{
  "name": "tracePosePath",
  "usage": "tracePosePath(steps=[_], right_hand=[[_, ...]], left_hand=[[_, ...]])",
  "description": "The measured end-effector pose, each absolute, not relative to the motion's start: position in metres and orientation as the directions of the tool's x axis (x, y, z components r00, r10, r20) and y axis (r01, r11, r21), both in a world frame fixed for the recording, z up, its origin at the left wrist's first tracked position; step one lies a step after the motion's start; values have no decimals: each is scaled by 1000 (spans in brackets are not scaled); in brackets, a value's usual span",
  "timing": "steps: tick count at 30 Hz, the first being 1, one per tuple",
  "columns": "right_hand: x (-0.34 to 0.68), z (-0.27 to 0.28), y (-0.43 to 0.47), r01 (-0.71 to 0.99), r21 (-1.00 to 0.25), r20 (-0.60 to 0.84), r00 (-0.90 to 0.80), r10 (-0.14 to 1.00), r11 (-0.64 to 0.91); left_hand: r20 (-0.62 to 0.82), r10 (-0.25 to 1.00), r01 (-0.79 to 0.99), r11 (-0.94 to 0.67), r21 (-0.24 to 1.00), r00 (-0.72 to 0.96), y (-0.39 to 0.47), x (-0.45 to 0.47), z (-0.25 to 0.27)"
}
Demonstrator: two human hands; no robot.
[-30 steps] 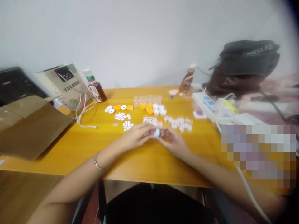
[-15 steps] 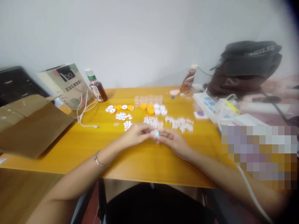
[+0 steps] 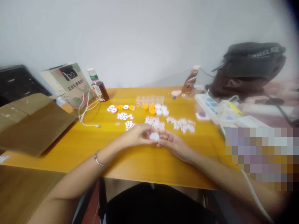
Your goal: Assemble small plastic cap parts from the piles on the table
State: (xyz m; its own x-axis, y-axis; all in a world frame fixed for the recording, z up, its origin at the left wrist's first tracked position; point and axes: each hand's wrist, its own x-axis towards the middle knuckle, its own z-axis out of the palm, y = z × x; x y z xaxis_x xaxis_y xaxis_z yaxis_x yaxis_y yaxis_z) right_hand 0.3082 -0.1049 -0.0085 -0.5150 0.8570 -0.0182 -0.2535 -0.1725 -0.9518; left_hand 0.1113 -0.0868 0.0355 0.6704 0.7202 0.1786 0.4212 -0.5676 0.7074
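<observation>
Between my two hands is a small round white piece with a teal edge [image 3: 154, 136], held just above the table's middle. My left hand [image 3: 140, 134] pinches it from the left, thumb in front. From the right, the curled fingers and thumb of my right hand [image 3: 174, 143] close on its teal side. Just beyond my hands lie piles of tiny white parts [image 3: 154, 122], with more loose white parts [image 3: 181, 124] to the right. Farther back sit orange round pieces [image 3: 151, 111], white round pieces [image 3: 162, 109] and a cluster of orange and white rings [image 3: 120, 107].
On the left are a cardboard box [image 3: 35, 124], a paper bag [image 3: 72, 87], a sauce bottle [image 3: 99, 87] and a white cable [image 3: 87, 124]. A brown drink bottle [image 3: 190, 81], a power strip [image 3: 207, 107] and a dark backpack [image 3: 249, 68] stand at right.
The round piece has turned so that more of its white face shows. Both hands keep hold of it in nearly the same place. The whole view has shifted slightly.
</observation>
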Motion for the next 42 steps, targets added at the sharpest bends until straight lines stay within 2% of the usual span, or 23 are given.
tracePosePath(steps=[7, 9, 11, 14, 16, 18, 22, 26, 38, 42], right_hand=[[309, -4, -108, -109, -989, -21, -562, 827, -99], [313, 2, -106, -7, -1000, 3, -568, 823, -1], [321, 10, -101, 160, -973, 55, -534, 844, 165], [343, 20, -89, 493, -769, 268, -330, 905, 408], [360, 24, -79, 651, -629, 363, -239, 901, 426], [374, 23, -71, 734, -512, 378, -275, 884, 447], [383, 12, -62, 761, -370, 323, -432, 842, 533], [378, 0, -58, 744, -304, 316, -510, 800, 595], [374, 3, -61, 777, -283, 264, -501, 824, 563], [370, 9, -66, 775, -304, 223, -507, 833, 553]], left_hand=[[191, 675, 473, -664, 579, 713, -89, 114, 37], [192, 660, 480, -687, 546, 727, -91, 114, 37], [185, 643, 487, -709, 510, 743, -91, 114, 36], [158, 629, 517, -736, 437, 761, -91, 114, 33], [126, 617, 530, -748, 399, 777, -91, 113, 30], [107, 598, 523, -763, 379, 795, -91, 113, 28], [102, 557, 489, -791, 368, 824, -92, 113, 27], [105, 521, 449, -808, 382, 847, -93, 113, 28], [104, 526, 458, -808, 371, 844, -92, 111, 34], [197, 631, 563, -766, 310, 751, -82, 104, 39]])
